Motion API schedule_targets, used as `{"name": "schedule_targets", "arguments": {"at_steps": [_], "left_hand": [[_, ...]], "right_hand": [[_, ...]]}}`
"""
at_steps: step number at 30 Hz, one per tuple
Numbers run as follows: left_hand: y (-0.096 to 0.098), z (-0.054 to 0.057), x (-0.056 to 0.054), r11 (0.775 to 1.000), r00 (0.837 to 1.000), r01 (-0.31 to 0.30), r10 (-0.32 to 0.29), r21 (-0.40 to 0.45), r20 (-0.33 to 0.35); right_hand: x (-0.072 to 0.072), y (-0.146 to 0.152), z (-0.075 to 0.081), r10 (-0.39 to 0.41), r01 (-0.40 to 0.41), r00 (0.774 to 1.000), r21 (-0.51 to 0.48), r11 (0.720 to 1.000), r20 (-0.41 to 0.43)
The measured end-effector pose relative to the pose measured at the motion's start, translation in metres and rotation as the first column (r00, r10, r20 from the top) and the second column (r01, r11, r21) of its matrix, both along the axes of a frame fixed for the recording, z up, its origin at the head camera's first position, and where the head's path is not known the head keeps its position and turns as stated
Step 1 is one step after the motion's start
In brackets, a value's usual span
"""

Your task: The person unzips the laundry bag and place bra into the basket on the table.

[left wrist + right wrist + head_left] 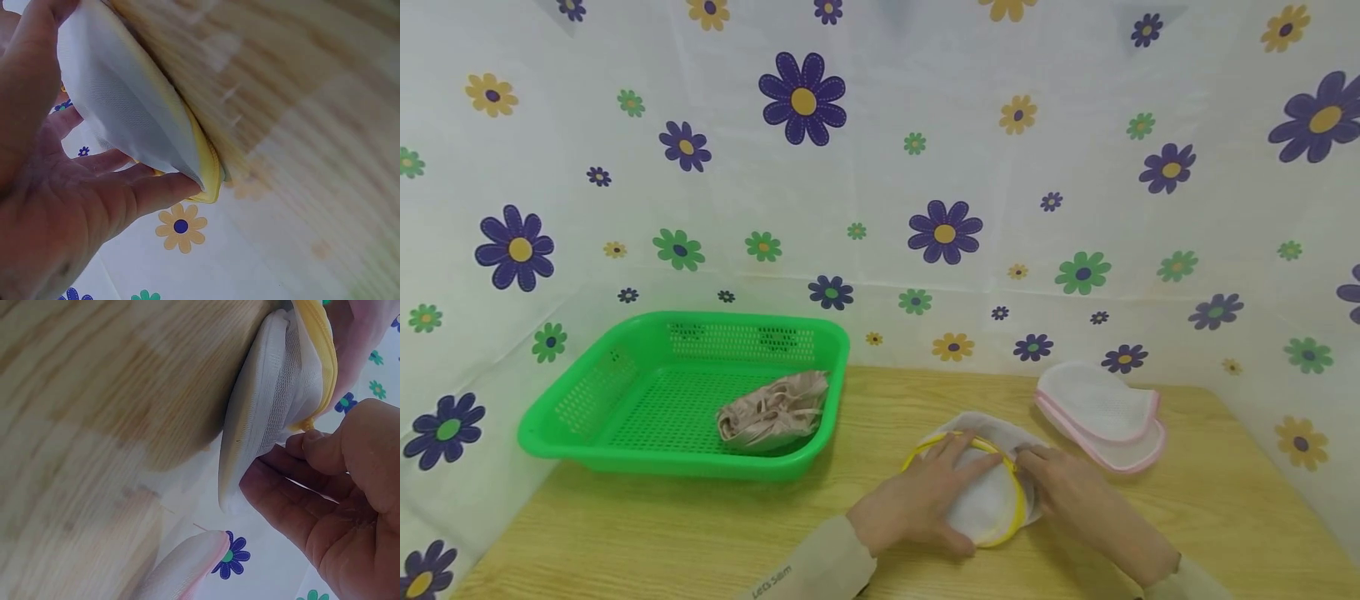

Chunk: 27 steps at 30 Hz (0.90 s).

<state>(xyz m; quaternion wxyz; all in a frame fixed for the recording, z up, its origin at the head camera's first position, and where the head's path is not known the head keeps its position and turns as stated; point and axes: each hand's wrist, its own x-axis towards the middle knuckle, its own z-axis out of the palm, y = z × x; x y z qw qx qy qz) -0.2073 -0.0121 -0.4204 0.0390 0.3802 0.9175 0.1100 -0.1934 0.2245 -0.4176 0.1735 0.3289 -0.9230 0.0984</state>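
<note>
A round white mesh laundry bag (988, 508) with a yellow zipper (1019, 507) lies on the table in front of me. My left hand (917, 504) rests spread over it, fingers across the top and thumb by the near edge. In the left wrist view, a fingertip touches the bag's yellow rim (209, 169). My right hand (1067, 492) is at the bag's right side. In the right wrist view, its thumb and forefinger pinch the small yellow zipper pull (307, 425), while its other fingers touch the white mesh below.
At the left stands a green perforated basket (837, 408) holding a bundled beige satiny garment (775, 414). White mesh pieces with pink trim (1097, 408) lie at the back right. A flower-printed sheet (880, 183) hangs behind and beside the wooden table (700, 533).
</note>
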Motion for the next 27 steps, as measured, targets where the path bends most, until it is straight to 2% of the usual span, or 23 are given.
{"name": "schedule_targets", "arguments": {"at_steps": [6, 11, 18, 27], "left_hand": [[-0.0009, -0.0016, 0.0001, 1.0, 1.0, -0.001, 0.001, -0.006, -0.003], [-0.0014, -0.0024, -0.0003, 1.0, 1.0, 0.003, -0.003, -0.005, 0.012], [-0.0028, -0.0011, 0.0004, 1.0, 1.0, 0.017, -0.017, -0.001, -0.015], [-0.0034, -0.0015, -0.0006, 1.0, 1.0, 0.024, -0.024, -0.005, -0.013]], "right_hand": [[0.0002, 0.0014, -0.0009, -0.006, 0.006, 1.0, 0.016, 1.0, 0.03], [0.0002, 0.0021, -0.002, 0.007, -0.007, 1.0, 0.018, 1.0, 0.01], [-0.0001, 0.0034, -0.0031, 0.026, -0.026, 1.0, 0.019, 0.999, -0.004], [0.0021, 0.0049, -0.0042, 0.036, -0.036, 0.999, -0.002, 0.999, -0.017]]}}
